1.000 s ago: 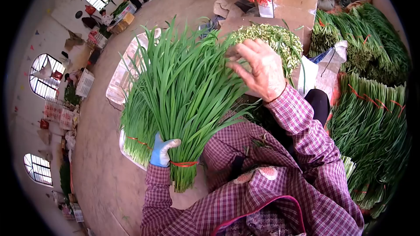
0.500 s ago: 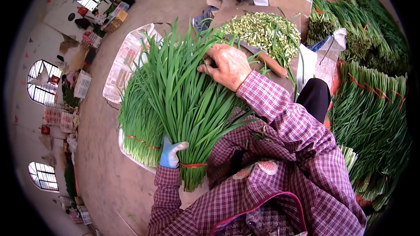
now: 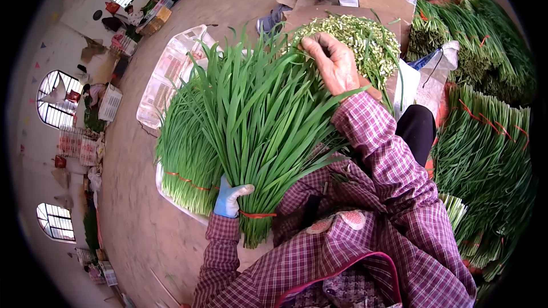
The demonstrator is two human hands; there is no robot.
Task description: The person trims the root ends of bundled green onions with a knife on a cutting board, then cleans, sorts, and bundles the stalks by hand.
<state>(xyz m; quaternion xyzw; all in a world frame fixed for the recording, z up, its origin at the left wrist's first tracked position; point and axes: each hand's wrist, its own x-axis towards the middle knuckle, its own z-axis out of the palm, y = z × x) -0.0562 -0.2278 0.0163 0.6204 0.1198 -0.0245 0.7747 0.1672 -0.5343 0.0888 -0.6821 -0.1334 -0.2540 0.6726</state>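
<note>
So the leafy green bunch (image 3: 268,120) is right between the two hands, stalk ends down, leaves fanning up and out. The left hand (image 3: 231,198), in a blue and whitish glove, has it low down, just above a red tie (image 3: 258,215). Thumb's across the front and the fingers go out of sight behind, so it looks like a closed grip. The bare right hand (image 3: 333,63) is up at the leaf tips on the far side, thumb and forefinger curled nearly together. Can't tell if there's a leaf pinched in there.

My take on doing this well: hold firm near the tie so the stalks don't slide, but don't squeeze enough to bruise them. Up top I'd go light, a few leaves at a time, and pull along the leaf instead of across it, since long thin blades probably crease easily.

Just left of the gloved hand there's a second tied bunch (image 3: 185,157), with a pale crate (image 3: 162,88) beyond it. Just past the bare hand is a heap of chopped stems (image 3: 357,31), and a brown handle (image 3: 374,91) peeks out by the wrist. Well off to the right, big stacked bundles (image 3: 485,177).
</note>
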